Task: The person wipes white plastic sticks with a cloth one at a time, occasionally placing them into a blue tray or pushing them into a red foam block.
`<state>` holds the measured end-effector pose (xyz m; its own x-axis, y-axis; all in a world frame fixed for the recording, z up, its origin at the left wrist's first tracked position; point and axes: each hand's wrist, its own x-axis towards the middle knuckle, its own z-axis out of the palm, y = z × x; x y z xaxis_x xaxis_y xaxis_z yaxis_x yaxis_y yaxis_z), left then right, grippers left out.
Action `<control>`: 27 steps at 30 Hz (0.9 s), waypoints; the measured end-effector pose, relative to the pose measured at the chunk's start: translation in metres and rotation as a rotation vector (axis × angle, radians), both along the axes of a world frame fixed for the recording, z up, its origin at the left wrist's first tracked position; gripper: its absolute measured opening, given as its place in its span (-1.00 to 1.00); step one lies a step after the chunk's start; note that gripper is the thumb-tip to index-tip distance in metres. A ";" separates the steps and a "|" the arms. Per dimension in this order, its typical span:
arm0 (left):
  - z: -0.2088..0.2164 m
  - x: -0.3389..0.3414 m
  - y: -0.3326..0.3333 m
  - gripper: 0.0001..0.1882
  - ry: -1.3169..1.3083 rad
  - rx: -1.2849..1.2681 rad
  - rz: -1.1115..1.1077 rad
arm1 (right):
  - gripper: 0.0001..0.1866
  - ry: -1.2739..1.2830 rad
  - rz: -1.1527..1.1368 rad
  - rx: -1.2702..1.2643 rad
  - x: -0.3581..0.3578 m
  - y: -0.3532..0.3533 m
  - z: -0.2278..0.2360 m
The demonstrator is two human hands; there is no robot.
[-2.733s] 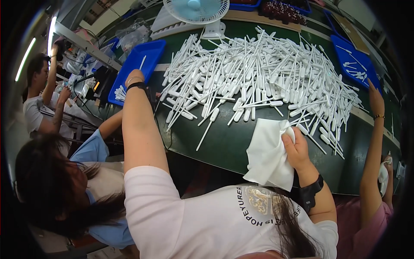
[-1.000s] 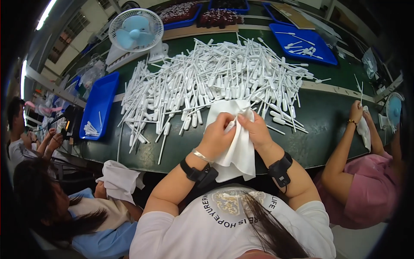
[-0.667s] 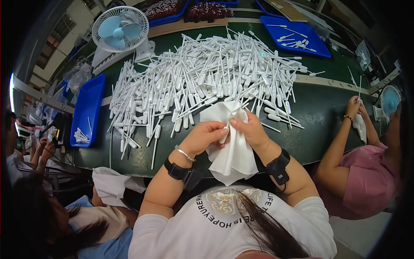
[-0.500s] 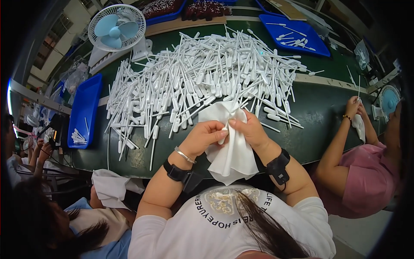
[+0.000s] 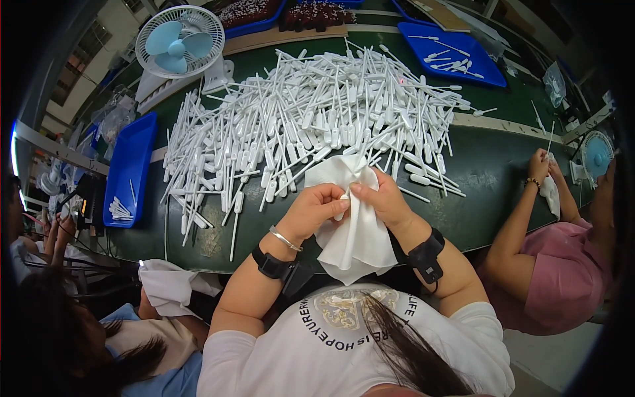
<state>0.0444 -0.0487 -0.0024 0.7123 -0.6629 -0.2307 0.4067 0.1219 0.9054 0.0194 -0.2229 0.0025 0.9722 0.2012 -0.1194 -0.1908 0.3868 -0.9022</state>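
A white cloth (image 5: 357, 248) hangs in folds between my hands at the table's near edge. My right hand (image 5: 385, 198) is closed on it, with the thumb pressing a fold. The fingers of my left hand (image 5: 320, 206) pinch the small white rounded end of a piece (image 5: 342, 206) beside the cloth; the rest of that piece is hidden. Just beyond my hands spreads a big pile of white plastic sticks (image 5: 317, 112), each thin with a wider oblong end. The cloth's far edge overlaps the nearest sticks.
A blue tray (image 5: 140, 145) with a few sticks stands left of the pile, another blue tray (image 5: 423, 49) at the far right. A fan (image 5: 178, 43) is at the back left. People sit on both sides; the one at right holds a stick and a cloth (image 5: 550, 192).
My hands and the cloth stay almost where they were. The person at the right has shifted their hands slightly.
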 end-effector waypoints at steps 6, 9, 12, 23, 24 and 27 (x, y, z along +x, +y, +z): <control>0.000 0.001 0.002 -0.87 -0.047 -0.056 0.068 | -0.72 0.045 0.067 0.125 0.001 -0.006 -0.005; 0.008 -0.003 0.001 -0.86 0.031 -0.068 0.159 | -0.65 0.147 0.063 0.463 0.006 -0.010 -0.010; 0.013 -0.012 -0.004 -0.85 -0.173 0.126 0.244 | -0.63 0.234 0.105 0.598 0.005 -0.005 -0.004; 0.003 -0.029 -0.021 -0.84 -1.218 0.786 0.296 | -0.67 -0.054 -0.053 0.064 -0.001 0.020 -0.012; 0.004 -0.032 -0.020 -0.85 -1.163 0.731 0.246 | -0.67 -0.034 -0.094 0.047 -0.001 0.016 -0.008; 0.007 -0.047 -0.011 -0.88 -0.965 0.631 0.177 | -0.67 -0.001 -0.129 0.135 0.001 0.006 0.009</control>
